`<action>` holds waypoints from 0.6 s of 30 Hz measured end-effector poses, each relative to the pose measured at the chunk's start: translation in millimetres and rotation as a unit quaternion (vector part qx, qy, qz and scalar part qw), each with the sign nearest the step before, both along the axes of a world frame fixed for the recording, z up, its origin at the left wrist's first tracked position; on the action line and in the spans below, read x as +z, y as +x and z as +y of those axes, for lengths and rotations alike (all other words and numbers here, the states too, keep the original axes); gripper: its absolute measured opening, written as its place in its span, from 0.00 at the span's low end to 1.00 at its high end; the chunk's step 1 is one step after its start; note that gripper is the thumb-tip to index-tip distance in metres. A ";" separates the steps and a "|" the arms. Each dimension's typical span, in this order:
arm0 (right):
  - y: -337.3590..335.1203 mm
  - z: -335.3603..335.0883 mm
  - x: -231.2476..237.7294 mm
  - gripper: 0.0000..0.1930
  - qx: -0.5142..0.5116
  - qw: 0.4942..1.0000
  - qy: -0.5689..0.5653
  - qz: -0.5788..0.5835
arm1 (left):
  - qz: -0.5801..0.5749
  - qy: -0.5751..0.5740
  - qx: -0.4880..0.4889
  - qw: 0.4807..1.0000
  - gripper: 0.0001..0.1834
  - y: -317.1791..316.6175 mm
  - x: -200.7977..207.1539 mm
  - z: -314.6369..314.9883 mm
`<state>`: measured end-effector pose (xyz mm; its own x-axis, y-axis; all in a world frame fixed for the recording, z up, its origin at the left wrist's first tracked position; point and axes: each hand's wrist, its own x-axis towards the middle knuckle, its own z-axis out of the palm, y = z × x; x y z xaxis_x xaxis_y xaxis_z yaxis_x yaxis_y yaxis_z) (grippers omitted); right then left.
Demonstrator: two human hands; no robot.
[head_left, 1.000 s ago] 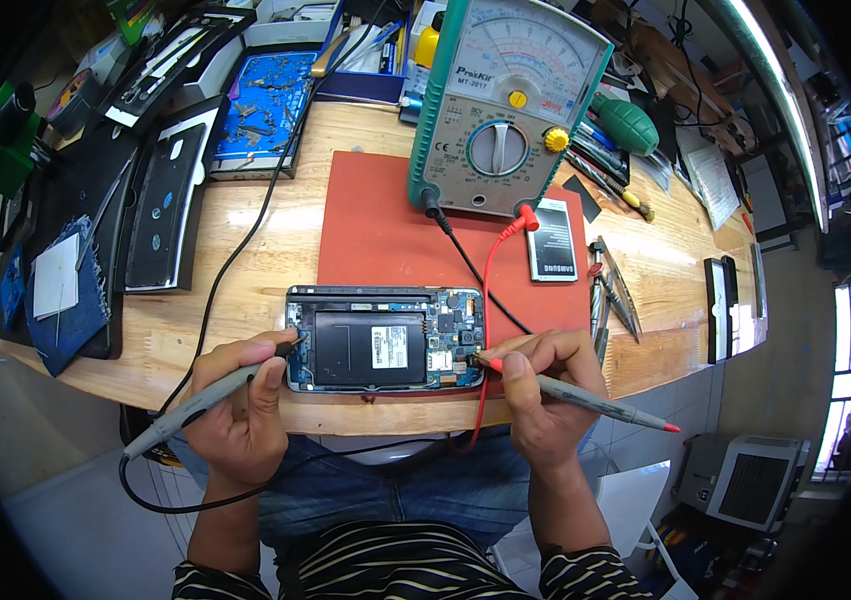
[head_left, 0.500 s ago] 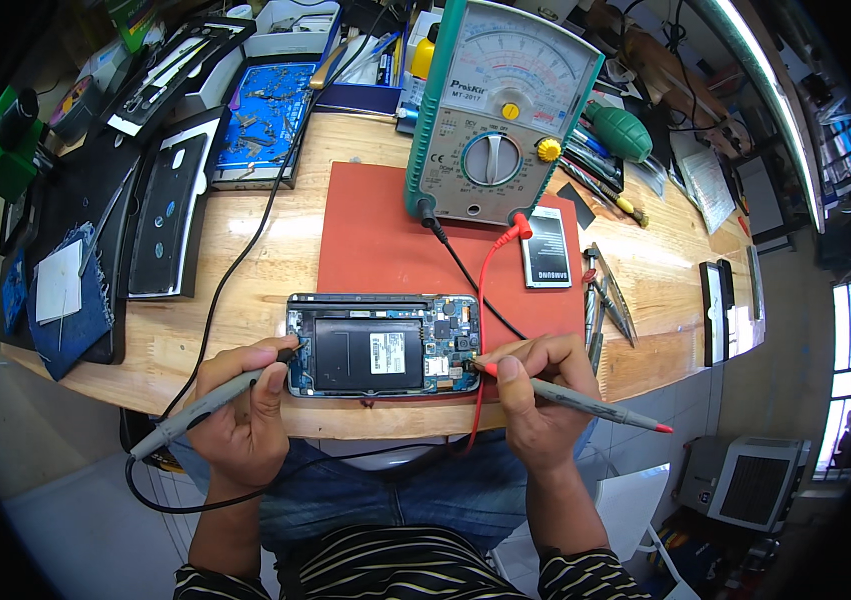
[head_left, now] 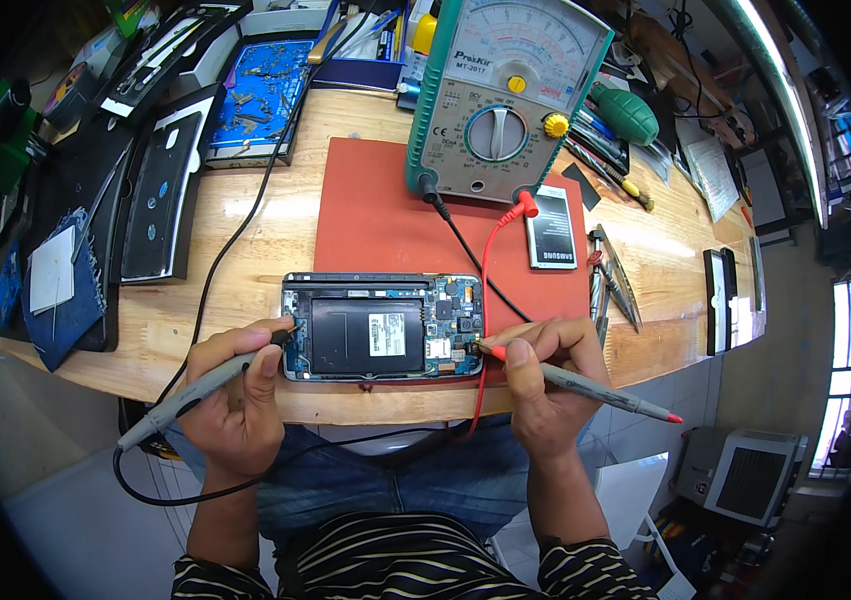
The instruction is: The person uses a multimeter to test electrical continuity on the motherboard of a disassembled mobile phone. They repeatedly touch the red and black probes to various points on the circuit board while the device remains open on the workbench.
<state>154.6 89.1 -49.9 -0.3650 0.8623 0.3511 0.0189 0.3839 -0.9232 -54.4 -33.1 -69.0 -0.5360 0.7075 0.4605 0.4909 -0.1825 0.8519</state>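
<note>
An opened smartphone (head_left: 354,335) lies across the near edge of a red mat (head_left: 371,215), its circuit boards bare and its battery bay without a battery. My left hand (head_left: 236,405) is closed around a grey test probe (head_left: 186,400) with a black cable, its tip at the phone's left end. My right hand (head_left: 554,385) pinches a second test probe (head_left: 614,395), grey with red ends, whose tip is at the board by the phone's lower right corner. Exact contact of the tips is too small to tell. Behind the phone stands an analog multimeter (head_left: 496,115) with black and red leads plugged in.
Right of the multimeter lie a phone battery (head_left: 552,230), tweezers (head_left: 618,285) and a green rubber blower (head_left: 626,115). At left are black trays (head_left: 168,200), a blue cloth (head_left: 76,310) and a blue parts tray (head_left: 264,95). A black cable (head_left: 236,240) crosses the wooden table.
The bench things sit slightly higher in the picture, as if the view shifted. Both hands still hold the probes at the phone's two ends; the left probe is angled a little differently.
</note>
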 end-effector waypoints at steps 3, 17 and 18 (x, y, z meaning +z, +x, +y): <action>-1.1 0.2 0.0 0.08 -0.001 1.000 0.002 0.006 | 0.027 -0.012 -0.002 1.000 0.08 -1.6 2.2 0.2; -1.1 0.1 -2.7 0.08 0.002 1.000 0.002 0.007 | 0.018 -0.005 -0.002 1.000 0.08 -0.2 3.0 0.4; -1.2 0.1 -2.7 0.08 0.000 1.000 0.000 0.007 | 0.023 0.002 -0.004 1.000 0.09 -0.7 2.5 0.9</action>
<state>153.4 89.3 -52.7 -0.3606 0.8617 0.3571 0.0050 0.3846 -0.9231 -55.1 -32.3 -66.5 -0.5087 0.7099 0.4871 0.5283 -0.1894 0.8277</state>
